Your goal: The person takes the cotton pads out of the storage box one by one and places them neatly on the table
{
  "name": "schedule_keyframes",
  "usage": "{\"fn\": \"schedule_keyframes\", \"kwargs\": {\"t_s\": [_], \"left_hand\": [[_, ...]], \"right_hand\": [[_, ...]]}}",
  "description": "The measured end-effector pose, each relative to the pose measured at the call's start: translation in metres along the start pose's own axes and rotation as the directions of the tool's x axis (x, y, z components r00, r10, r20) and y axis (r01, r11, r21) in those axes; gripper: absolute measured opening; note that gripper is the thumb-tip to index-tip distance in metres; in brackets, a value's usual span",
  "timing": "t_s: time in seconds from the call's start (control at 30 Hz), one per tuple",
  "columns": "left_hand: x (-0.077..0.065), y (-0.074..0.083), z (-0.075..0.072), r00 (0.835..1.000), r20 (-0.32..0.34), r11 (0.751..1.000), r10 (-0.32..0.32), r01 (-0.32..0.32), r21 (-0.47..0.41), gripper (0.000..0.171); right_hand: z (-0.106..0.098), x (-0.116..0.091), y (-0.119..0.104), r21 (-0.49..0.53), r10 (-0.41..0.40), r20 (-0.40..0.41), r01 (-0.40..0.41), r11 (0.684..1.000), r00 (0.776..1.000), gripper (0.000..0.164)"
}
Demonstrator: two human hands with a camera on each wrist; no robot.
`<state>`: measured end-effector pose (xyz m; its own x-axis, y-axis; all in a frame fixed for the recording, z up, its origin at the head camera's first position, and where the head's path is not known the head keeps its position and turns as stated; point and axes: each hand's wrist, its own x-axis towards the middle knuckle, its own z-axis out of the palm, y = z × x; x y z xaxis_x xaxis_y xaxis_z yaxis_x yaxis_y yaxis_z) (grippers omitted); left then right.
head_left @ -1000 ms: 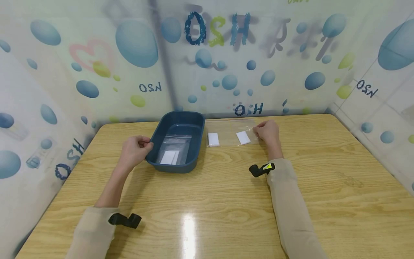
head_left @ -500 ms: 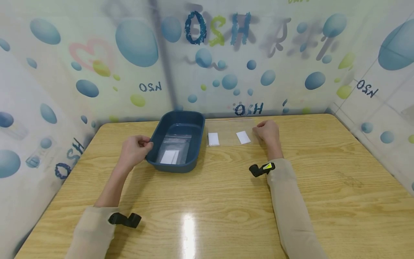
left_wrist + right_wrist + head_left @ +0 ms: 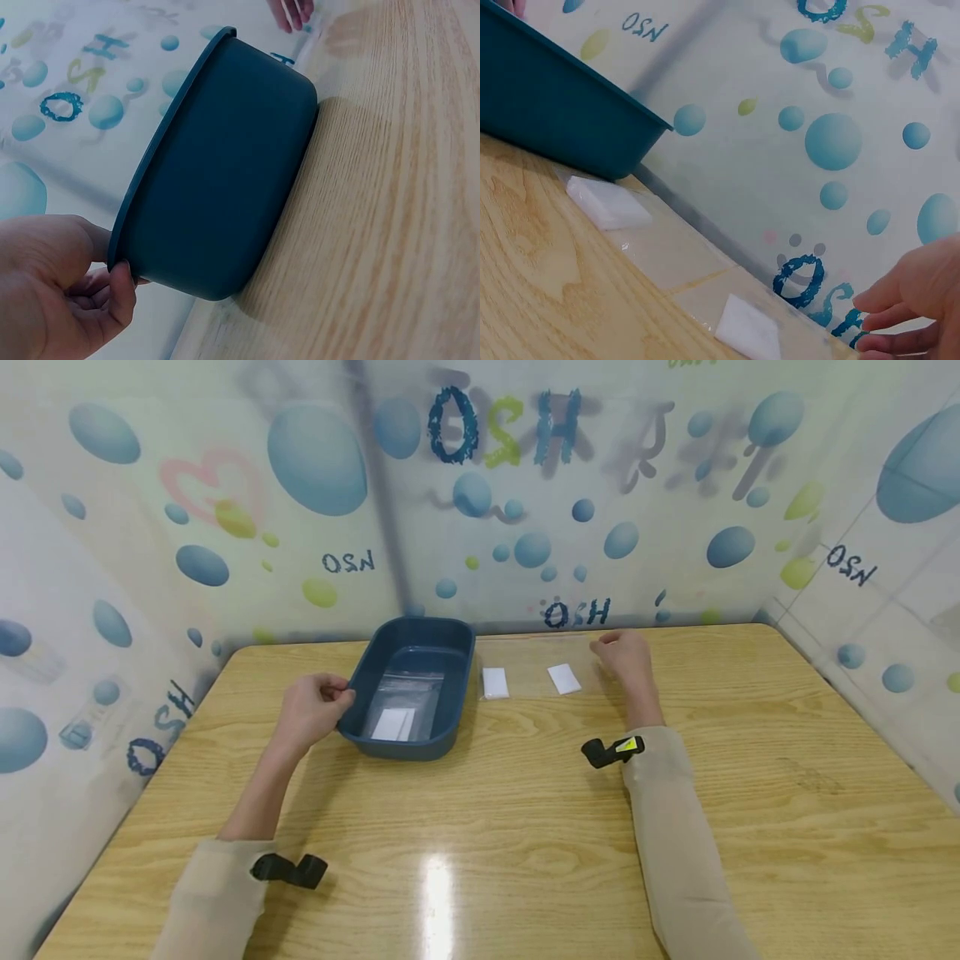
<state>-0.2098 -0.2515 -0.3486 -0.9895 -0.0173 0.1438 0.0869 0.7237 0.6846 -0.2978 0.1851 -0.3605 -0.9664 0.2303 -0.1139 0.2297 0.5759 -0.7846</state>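
My left hand (image 3: 315, 710) pinches the left rim of a dark blue plastic basin (image 3: 461, 693), thumb outside in the left wrist view. Inside the basin lies a clear zip bag (image 3: 427, 697) with white pieces (image 3: 393, 724) in it. Right of the basin, clear flat bags lie side by side on the table. The left bag (image 3: 664, 247) holds a white rectangular piece (image 3: 495, 682), and the right bag (image 3: 697, 300) holds another white piece (image 3: 564, 678). My right hand (image 3: 626, 660) is just beside the right bag, fingers loosely bent and holding nothing.
The wooden table (image 3: 510, 827) ends at a patterned wall covering (image 3: 525, 577) just behind the basin and bags. More patterned wall closes in at the left and right sides. A black camera mount (image 3: 288, 870) sits on each sleeve.
My right hand has let go of the bag's right edge and moved slightly right. The bags, the basin and my left hand have stayed in place.
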Motion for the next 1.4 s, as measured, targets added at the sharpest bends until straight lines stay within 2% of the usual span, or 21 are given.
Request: {"fn": "schedule_keyframes", "kwargs": {"t_s": [0.3, 0.5, 0.73, 1.4], "left_hand": [[0.000, 0.000, 0.000, 1.000, -0.003, 1.000, 0.010, -0.010, 0.003, 0.030], [0.000, 0.000, 0.000, 1.000, 0.000, 1.000, 0.002, -0.002, 0.004, 0.031], [0.000, -0.001, 0.000, 1.000, -0.004, 1.000, 0.008, -0.008, 0.011, 0.030], [0.000, -0.001, 0.000, 1.000, -0.006, 1.000, 0.002, -0.002, 0.011, 0.030]], "right_hand": [[-0.003, -0.002, -0.012, -0.027, -0.080, -0.014, 0.079, 0.996, 0.997, 0.042], [-0.003, -0.007, -0.021, 0.006, -0.091, 0.007, 0.091, 0.996, 0.996, 0.041], [-0.004, -0.018, -0.034, 0.074, -0.158, 0.018, 0.156, 0.985, 0.987, 0.040], [0.006, -0.039, -0.065, 0.023, -0.264, 0.034, 0.263, 0.964, 0.964, 0.037]]}}
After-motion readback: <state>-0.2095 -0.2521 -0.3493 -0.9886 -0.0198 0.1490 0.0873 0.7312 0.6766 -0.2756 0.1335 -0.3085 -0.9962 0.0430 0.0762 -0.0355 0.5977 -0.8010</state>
